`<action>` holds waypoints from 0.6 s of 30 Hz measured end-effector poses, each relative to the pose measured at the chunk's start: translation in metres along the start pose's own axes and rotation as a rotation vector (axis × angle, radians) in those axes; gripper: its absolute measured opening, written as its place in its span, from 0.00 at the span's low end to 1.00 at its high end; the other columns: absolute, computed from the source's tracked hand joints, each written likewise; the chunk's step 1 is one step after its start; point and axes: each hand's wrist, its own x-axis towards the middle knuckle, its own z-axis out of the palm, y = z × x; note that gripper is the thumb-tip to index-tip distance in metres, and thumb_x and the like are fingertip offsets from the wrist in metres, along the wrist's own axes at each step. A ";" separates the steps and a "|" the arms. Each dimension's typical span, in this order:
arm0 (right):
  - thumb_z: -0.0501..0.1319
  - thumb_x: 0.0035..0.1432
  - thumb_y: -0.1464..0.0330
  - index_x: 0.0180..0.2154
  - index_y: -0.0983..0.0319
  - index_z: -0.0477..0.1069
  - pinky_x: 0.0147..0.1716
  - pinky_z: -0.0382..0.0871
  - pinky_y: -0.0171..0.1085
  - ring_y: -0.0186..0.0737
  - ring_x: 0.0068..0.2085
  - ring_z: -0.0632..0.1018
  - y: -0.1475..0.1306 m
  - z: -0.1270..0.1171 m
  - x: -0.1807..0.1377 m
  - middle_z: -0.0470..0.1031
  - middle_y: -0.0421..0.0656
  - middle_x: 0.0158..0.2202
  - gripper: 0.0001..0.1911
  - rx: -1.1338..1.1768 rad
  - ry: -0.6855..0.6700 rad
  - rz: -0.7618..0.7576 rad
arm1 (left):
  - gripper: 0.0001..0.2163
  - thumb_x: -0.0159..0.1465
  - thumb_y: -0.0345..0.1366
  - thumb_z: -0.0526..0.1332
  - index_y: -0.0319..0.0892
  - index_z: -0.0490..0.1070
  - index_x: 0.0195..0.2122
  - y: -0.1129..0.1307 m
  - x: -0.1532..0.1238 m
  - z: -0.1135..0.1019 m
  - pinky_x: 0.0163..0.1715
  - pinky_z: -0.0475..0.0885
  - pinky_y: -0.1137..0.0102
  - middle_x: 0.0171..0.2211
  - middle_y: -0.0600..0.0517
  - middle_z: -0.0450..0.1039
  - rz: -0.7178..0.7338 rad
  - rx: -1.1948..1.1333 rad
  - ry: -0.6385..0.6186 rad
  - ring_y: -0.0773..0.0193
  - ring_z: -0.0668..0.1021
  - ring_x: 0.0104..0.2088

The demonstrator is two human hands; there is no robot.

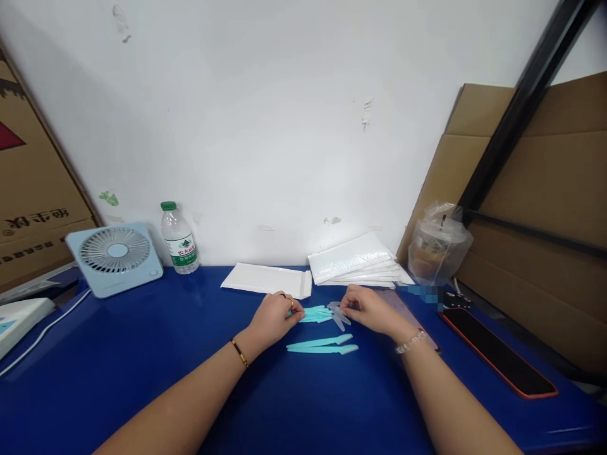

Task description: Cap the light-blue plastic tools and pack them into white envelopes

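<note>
Left grip (300, 314) pinches bunched teal sticks (317, 314) over the worktop (313, 398), right grip (343, 309) is by clear tips (342, 321) (I can't tell if pinching), and two loose sticks (322, 342) apart look like a start.

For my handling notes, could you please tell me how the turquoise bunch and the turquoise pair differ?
The left hand holds the turquoise bunch; no hand touches the turquoise pair. The bunch has more pieces than the pair. Both have pale ends toward the right.
</note>
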 end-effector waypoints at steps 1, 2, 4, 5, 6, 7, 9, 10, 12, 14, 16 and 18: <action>0.58 0.54 0.67 0.29 0.62 0.72 0.30 0.63 0.34 0.36 0.31 0.70 0.001 0.000 0.001 0.69 0.42 0.32 0.06 -0.004 0.011 0.020 | 0.08 0.61 0.41 0.57 0.47 0.75 0.35 -0.003 0.000 0.001 0.41 0.65 0.67 0.35 0.53 0.74 -0.012 -0.002 0.011 0.60 0.72 0.41; 0.59 0.54 0.66 0.29 0.62 0.73 0.31 0.63 0.35 0.37 0.31 0.70 0.002 0.000 0.001 0.69 0.42 0.32 0.07 -0.007 0.019 0.033 | 0.10 0.60 0.41 0.58 0.49 0.74 0.39 -0.004 0.000 0.003 0.43 0.65 0.67 0.39 0.52 0.74 -0.015 -0.006 0.024 0.59 0.71 0.44; 0.60 0.54 0.64 0.30 0.61 0.73 0.31 0.63 0.35 0.37 0.31 0.70 -0.002 -0.001 0.000 0.69 0.43 0.33 0.08 0.011 0.015 0.032 | 0.15 0.60 0.43 0.58 0.52 0.70 0.48 -0.007 -0.002 0.007 0.48 0.63 0.65 0.47 0.52 0.70 -0.002 -0.018 0.033 0.58 0.68 0.49; 0.60 0.54 0.63 0.31 0.61 0.74 0.31 0.63 0.35 0.36 0.31 0.70 -0.004 -0.001 -0.001 0.69 0.42 0.34 0.08 0.033 -0.010 0.017 | 0.17 0.60 0.43 0.57 0.53 0.68 0.52 -0.007 -0.003 0.010 0.50 0.63 0.64 0.49 0.52 0.68 0.010 -0.025 0.021 0.57 0.67 0.51; 0.60 0.53 0.63 0.31 0.60 0.74 0.30 0.63 0.34 0.36 0.31 0.70 -0.007 -0.002 -0.003 0.68 0.42 0.34 0.08 0.058 -0.051 -0.003 | 0.18 0.61 0.43 0.56 0.53 0.66 0.53 -0.008 -0.003 0.012 0.51 0.62 0.63 0.51 0.51 0.67 0.021 -0.029 0.002 0.57 0.67 0.52; 0.62 0.52 0.62 0.31 0.60 0.74 0.29 0.62 0.34 0.36 0.31 0.70 -0.010 -0.002 -0.004 0.68 0.42 0.34 0.08 0.078 -0.107 -0.026 | 0.17 0.62 0.43 0.55 0.54 0.66 0.53 -0.008 -0.004 0.014 0.51 0.61 0.63 0.51 0.51 0.66 0.030 -0.031 -0.019 0.57 0.66 0.52; 0.65 0.48 0.63 0.30 0.60 0.75 0.28 0.61 0.33 0.36 0.31 0.70 -0.013 -0.002 -0.007 0.67 0.41 0.33 0.07 0.078 -0.219 -0.069 | 0.16 0.63 0.43 0.54 0.54 0.66 0.53 -0.008 -0.005 0.016 0.52 0.61 0.62 0.50 0.51 0.66 0.039 -0.033 -0.051 0.57 0.66 0.52; 0.66 0.47 0.64 0.30 0.60 0.75 0.28 0.61 0.33 0.36 0.31 0.70 -0.013 -0.001 -0.007 0.67 0.40 0.33 0.07 0.062 -0.257 -0.082 | 0.17 0.63 0.43 0.54 0.54 0.66 0.53 -0.008 -0.005 0.016 0.52 0.61 0.62 0.51 0.51 0.66 0.037 -0.034 -0.051 0.57 0.65 0.53; 0.66 0.47 0.66 0.29 0.60 0.74 0.28 0.60 0.32 0.35 0.31 0.70 -0.014 0.001 -0.007 0.67 0.40 0.32 0.06 0.028 -0.291 -0.092 | 0.18 0.63 0.44 0.54 0.52 0.65 0.55 -0.005 -0.006 0.012 0.52 0.60 0.61 0.51 0.50 0.65 0.024 -0.040 -0.004 0.56 0.65 0.53; 0.65 0.49 0.66 0.29 0.61 0.73 0.28 0.60 0.32 0.34 0.30 0.69 -0.015 0.003 -0.007 0.67 0.40 0.32 0.05 0.019 -0.293 -0.087 | 0.18 0.64 0.45 0.53 0.51 0.65 0.54 0.001 -0.007 0.006 0.50 0.61 0.61 0.50 0.49 0.66 0.023 -0.046 0.056 0.56 0.65 0.52; 0.63 0.51 0.64 0.30 0.61 0.72 0.27 0.60 0.32 0.34 0.30 0.68 -0.018 0.006 -0.006 0.66 0.40 0.32 0.07 0.036 -0.279 -0.085 | 0.16 0.64 0.46 0.52 0.49 0.68 0.50 0.007 -0.009 0.000 0.48 0.61 0.63 0.47 0.50 0.69 0.058 -0.051 0.060 0.58 0.67 0.49; 0.62 0.53 0.62 0.30 0.61 0.72 0.27 0.60 0.32 0.34 0.30 0.68 -0.021 0.007 -0.005 0.66 0.40 0.32 0.08 0.059 -0.247 -0.090 | 0.13 0.64 0.45 0.53 0.48 0.72 0.43 0.013 -0.010 -0.004 0.44 0.62 0.66 0.40 0.52 0.73 0.118 -0.037 -0.008 0.61 0.71 0.43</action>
